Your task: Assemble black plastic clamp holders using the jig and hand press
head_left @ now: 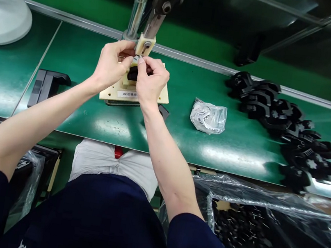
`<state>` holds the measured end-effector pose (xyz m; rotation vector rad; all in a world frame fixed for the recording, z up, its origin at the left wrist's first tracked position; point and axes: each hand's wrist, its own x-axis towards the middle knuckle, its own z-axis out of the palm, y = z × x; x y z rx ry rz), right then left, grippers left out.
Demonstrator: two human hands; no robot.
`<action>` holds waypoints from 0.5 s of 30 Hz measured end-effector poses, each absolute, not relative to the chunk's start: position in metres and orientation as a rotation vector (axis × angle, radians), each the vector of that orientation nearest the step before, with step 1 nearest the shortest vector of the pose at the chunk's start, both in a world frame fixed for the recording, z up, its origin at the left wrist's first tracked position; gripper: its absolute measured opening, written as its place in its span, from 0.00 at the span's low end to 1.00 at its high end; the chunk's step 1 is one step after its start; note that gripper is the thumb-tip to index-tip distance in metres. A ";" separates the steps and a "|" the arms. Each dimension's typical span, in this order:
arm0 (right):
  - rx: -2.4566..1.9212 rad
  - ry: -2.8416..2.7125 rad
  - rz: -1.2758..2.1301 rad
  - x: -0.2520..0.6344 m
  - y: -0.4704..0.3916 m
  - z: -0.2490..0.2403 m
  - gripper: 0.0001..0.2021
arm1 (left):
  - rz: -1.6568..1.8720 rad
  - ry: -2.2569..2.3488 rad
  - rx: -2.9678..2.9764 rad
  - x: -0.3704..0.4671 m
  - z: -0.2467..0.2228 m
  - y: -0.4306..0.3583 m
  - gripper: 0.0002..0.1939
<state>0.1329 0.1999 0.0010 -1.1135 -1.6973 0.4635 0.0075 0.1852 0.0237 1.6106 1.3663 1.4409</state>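
Beneath the cream block at the foot of the press's metal ram, both my hands come together. My left hand is closed, its thumb and forefinger pinched at the left of the block. My right hand is pinched too, its thumb tip just under the block. Between the fingertips shows a small pale piece, too small to name. Below it a black part sits in the cream fixture, which bears a printed label. My right hand partly hides that black part.
A black plastic part lies left on the green bench. To the right are a clear plastic bag and a row of black parts. A white round base stands far left. Below right is a plastic-lined bin holding small black pieces.
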 end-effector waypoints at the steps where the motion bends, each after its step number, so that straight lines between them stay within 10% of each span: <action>1: -1.110 -1.691 0.470 0.133 0.200 0.001 0.13 | 1.438 1.358 1.612 0.008 0.025 0.186 0.11; 15: -1.077 -1.623 0.514 0.137 0.200 -0.001 0.12 | 1.565 1.157 1.307 0.006 0.011 0.202 0.13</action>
